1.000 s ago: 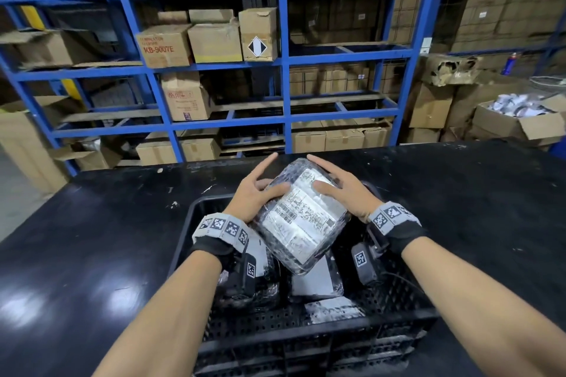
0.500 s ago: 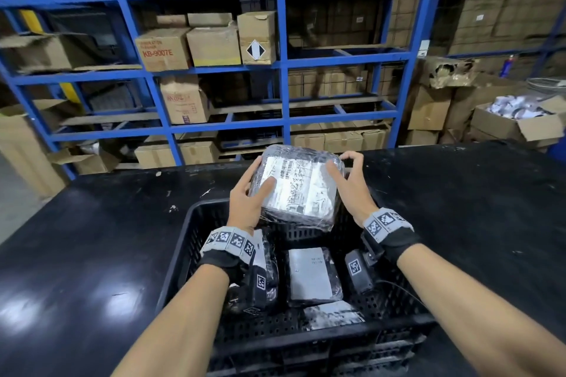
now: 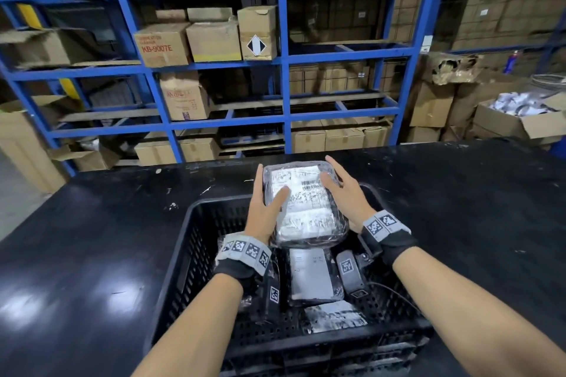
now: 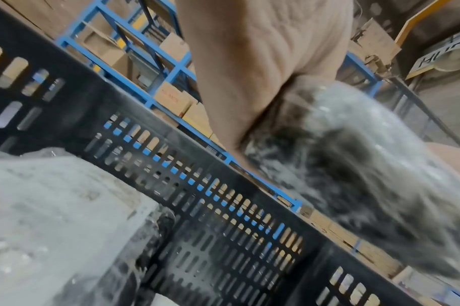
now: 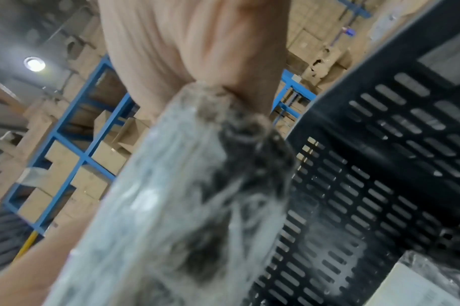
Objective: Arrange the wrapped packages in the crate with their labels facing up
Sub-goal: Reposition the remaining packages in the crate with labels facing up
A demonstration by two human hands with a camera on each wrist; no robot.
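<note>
You hold one wrapped package (image 3: 303, 205) between both hands above the far end of the black crate (image 3: 186, 242), label side up. Three more packages show inside the crate: one with a white label (image 3: 309, 274) in the middle, one (image 3: 335, 315) nearer you, and one (image 3: 242, 303) largely hidden under your left forearm. Your left hand (image 3: 263, 211) clasps the package's left edge, thumb lying across the label; your right hand (image 3: 346, 193) clasps the right edge, thumb on top. Each grip is closed around the package. The label print is too blurred to read. A carton (image 3: 162, 44) on the blue rack (image 3: 283, 61) beyond the worktop (image 3: 92, 239) reads "KB-9007E".
</note>
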